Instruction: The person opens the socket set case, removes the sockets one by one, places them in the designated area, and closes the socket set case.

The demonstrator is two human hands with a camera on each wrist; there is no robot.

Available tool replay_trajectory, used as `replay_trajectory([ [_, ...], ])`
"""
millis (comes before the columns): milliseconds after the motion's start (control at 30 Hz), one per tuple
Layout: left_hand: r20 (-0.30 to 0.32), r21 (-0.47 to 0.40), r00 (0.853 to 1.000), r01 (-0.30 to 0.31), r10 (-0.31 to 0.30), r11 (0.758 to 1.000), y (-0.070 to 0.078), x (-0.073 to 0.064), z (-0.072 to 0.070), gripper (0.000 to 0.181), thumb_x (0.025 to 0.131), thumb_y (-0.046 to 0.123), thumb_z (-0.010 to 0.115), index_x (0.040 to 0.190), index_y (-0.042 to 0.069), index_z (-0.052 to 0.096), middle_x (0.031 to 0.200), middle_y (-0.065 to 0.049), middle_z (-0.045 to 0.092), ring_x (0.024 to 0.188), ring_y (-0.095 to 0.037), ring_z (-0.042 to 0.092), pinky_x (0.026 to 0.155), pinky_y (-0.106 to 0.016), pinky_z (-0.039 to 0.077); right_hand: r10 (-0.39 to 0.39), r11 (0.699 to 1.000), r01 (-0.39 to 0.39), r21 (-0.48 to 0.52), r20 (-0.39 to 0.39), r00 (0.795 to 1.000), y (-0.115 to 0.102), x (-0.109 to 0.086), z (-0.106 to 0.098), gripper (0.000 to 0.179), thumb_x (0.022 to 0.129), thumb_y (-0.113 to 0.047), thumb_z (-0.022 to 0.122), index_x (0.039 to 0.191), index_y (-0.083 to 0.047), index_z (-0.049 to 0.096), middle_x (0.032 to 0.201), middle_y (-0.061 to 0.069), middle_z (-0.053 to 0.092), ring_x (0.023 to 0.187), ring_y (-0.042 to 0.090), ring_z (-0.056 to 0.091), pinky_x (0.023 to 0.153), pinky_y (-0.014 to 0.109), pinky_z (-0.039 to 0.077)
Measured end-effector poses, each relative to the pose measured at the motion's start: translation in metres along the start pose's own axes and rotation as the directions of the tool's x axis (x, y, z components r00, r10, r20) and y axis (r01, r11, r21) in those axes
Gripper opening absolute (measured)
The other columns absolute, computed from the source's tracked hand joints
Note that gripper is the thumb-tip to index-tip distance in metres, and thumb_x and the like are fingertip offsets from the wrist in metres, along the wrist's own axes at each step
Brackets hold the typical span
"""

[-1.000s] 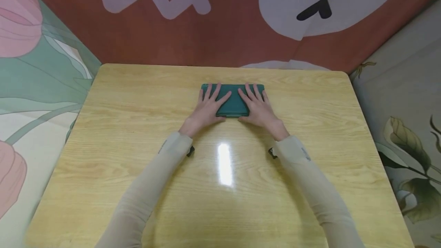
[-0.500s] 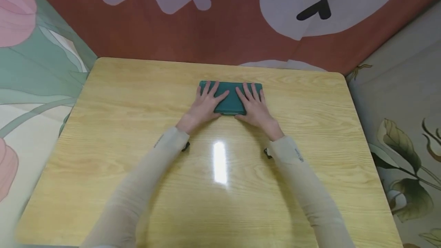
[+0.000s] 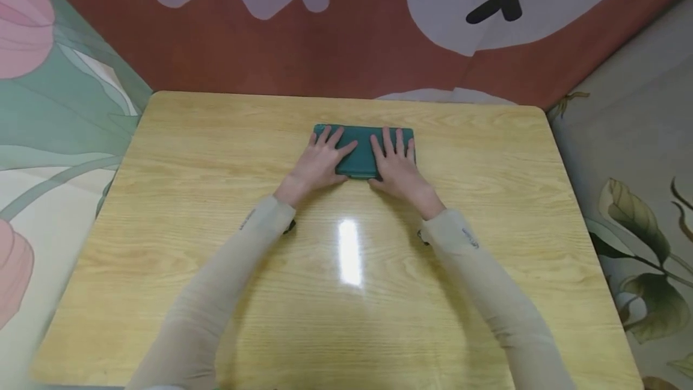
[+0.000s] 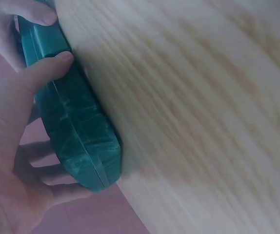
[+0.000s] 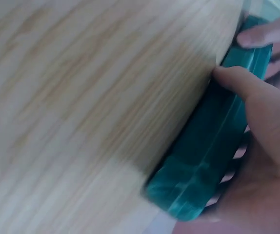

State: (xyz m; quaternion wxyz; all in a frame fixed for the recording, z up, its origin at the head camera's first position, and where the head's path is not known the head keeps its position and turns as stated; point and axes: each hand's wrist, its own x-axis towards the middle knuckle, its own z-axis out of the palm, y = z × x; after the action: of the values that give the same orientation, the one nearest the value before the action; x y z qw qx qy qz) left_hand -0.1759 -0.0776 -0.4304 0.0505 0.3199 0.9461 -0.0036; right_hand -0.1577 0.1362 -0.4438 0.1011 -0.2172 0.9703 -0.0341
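Observation:
A flat, dark green packet (image 3: 358, 158) lies near the back of the table, wrapped in glossy, creased film. My left hand (image 3: 316, 165) rests on its left half with straight, spread fingers. On the right half lies my right hand (image 3: 399, 173), its fingers spread the same way. In the left wrist view, the left thumb touches the near side of the packet (image 4: 79, 122), whose folded end shows a seam. The right wrist view has the right thumb against that same long side of the packet (image 5: 198, 141). Parts of the top are hidden under the hands.
The wood-grain table (image 3: 227, 137) has rounded back corners and a bright light reflection in its middle. Behind it hangs a red-brown patterned cloth (image 3: 357, 47). Floral cloths (image 3: 65, 113) stand at both sides.
The head view has shifted slightly. Both hands and the packet stay in about the same place on the table.

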Motion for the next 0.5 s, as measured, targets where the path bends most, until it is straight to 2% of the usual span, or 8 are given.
replay_trajectory([
  [133, -0.001, -0.009, 1.0, -0.002, 0.002, 1.0, -0.001, -0.002, -0.001, 0.083, 0.084, 0.055, 0.068, 0.152, 0.022, 0.034, 0.155, -0.021, 0.023, 0.139, -0.046, 0.021, 0.106, -0.061, 0.028, 0.03, 0.999, -0.029, -0.04, 0.019, 0.999, -0.012, 0.003, -0.005, 0.101, 0.088, -0.048, 0.066, 0.154, 0.001, 0.007, 0.155, 0.033, -0.002, 0.138, 0.055, 0.002, 0.109, 0.064, 0.013],
  [300, -0.01, -0.023, 1.0, -0.021, 0.021, 1.0, -0.003, -0.002, -0.002, 0.083, 0.084, 0.055, 0.068, 0.152, 0.022, 0.034, 0.154, -0.022, 0.024, 0.139, -0.046, 0.022, 0.106, -0.061, 0.028, 0.065, 0.994, -0.067, -0.082, -0.031, 0.997, -0.02, 0.004, -0.008, 0.102, 0.082, -0.049, 0.072, 0.152, 0.004, 0.018, 0.152, 0.033, 0.014, 0.135, 0.052, 0.02, 0.106, 0.058, 0.026],
  [500, -0.016, -0.008, 0.999, -0.041, 0.041, 0.999, -0.007, -0.001, 0.0, 0.082, 0.085, 0.055, 0.067, 0.152, 0.022, 0.034, 0.155, -0.022, 0.023, 0.139, -0.045, 0.022, 0.106, -0.06, 0.027, 0.035, 0.983, -0.049, -0.18, -0.082, 0.996, -0.023, 0.007, -0.007, 0.102, 0.079, -0.051, 0.073, 0.149, 0.007, 0.027, 0.143, 0.036, 0.029, 0.125, 0.052, 0.035, 0.1, 0.056, 0.035],
])
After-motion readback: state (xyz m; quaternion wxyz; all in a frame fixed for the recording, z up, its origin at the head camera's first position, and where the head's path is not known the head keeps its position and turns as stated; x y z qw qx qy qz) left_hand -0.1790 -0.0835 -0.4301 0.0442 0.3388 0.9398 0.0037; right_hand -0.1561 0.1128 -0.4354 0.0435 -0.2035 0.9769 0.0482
